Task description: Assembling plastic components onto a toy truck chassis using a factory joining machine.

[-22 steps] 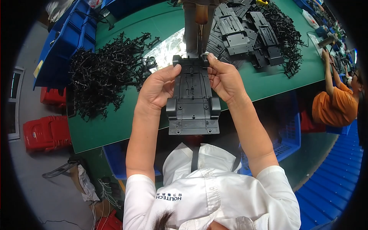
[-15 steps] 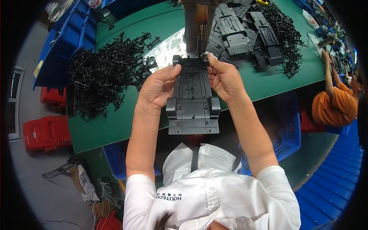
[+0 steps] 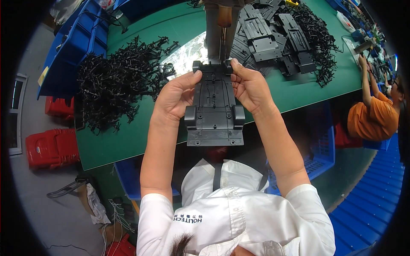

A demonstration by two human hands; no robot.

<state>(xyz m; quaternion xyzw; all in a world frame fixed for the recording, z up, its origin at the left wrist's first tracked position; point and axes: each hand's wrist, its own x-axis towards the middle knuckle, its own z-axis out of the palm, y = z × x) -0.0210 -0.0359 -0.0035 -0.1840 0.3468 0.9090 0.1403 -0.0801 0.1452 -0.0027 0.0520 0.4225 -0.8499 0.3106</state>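
Between my two hands is a black plastic toy-car chassis (image 3: 213,100), its far end under the upright metal press (image 3: 219,38) and its wide flat end toward me. My left hand (image 3: 177,94) grips the left edge, thumb near the far left wheel arch. Along the right edge my right hand (image 3: 251,87) is closed, thumb up by the far right wheel arch. The fingertips beneath the chassis are partly hidden. Just beyond it, a shiny metal plate (image 3: 188,53) lies on the table around the press base.
The green table (image 3: 141,147) bears a heap of small black plastic parts (image 3: 121,81) at left. More chassis (image 3: 260,36) are stacked at right beside another heap of black parts (image 3: 320,42). Blue bins (image 3: 70,51) stand far left; a person in orange (image 3: 373,115) works at right.
The near end of the chassis has risen slightly in view, away from me. Both hands keep their grip in almost the same place.
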